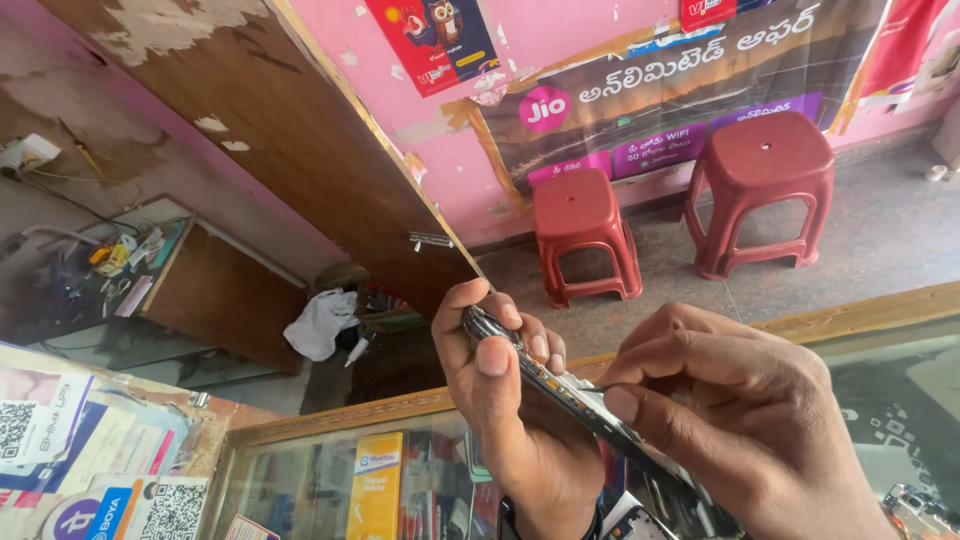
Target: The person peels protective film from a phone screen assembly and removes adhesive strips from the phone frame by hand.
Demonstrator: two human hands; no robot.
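Here, the left hand [500,400] is gripping a slim, dark, flat phone-like device [560,390] edge-on, with the thumb pressing on its upper end and the fingers curling closed around its far side. The right hand [740,430] is closing on the lower part of the same device, the thumb and forefinger pinching its edge while the remaining fingers are folding inward. The device is tilting from upper left to lower right, held in the air above the glass-topped, wood-framed desk [850,320].

Under the glass, a yellow rectangular box [376,488] and other small packages are standing on a shelf. At the left edge of the desk, printed paper cards with square code patterns [90,470] are lying in a stack.

Beyond the desk, two red plastic stools [585,235] [762,190] are standing side by side on the grey floor, against a pink wall carrying a wide printed banner [670,90]. A brown wooden door panel [290,140] is leaning across the upper left, and a crumpled white cloth [322,322] is lying near its foot.
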